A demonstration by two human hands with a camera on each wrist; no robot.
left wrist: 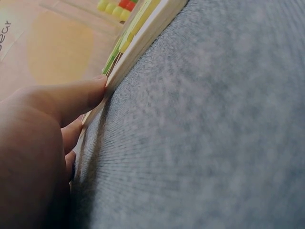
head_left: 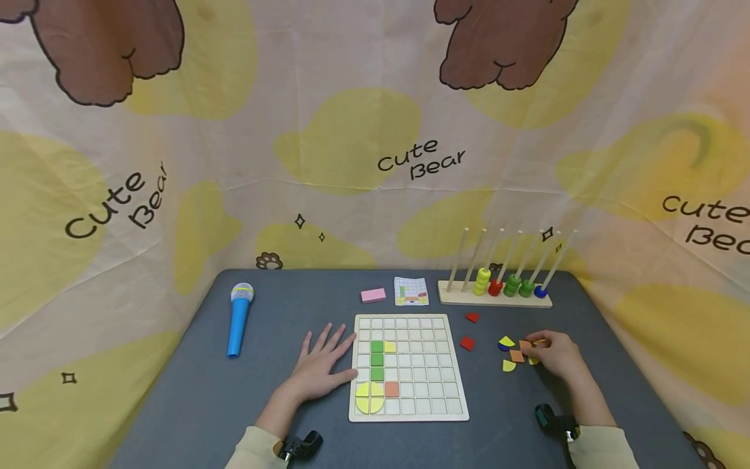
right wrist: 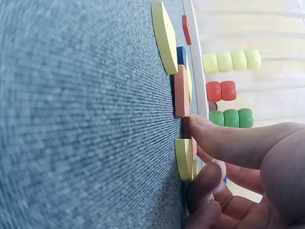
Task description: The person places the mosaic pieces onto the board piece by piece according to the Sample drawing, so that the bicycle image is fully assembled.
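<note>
My left hand lies with fingers spread on the table; its thumb and a fingertip touch the left edge of a white grid board. In the left wrist view the thumb meets the board's side. Green squares, a yellow tile, an orange square and a circle of yellow quarter pieces sit in its cells. To the right, my right hand pinches an orange square tile between thumb and finger. Around it lie another orange tile and yellow quarter pieces.
Two red pieces lie between the board and the loose tiles. At the back stand a pegged bead rack, a patterned card and a pink block. A blue toy microphone lies at the left.
</note>
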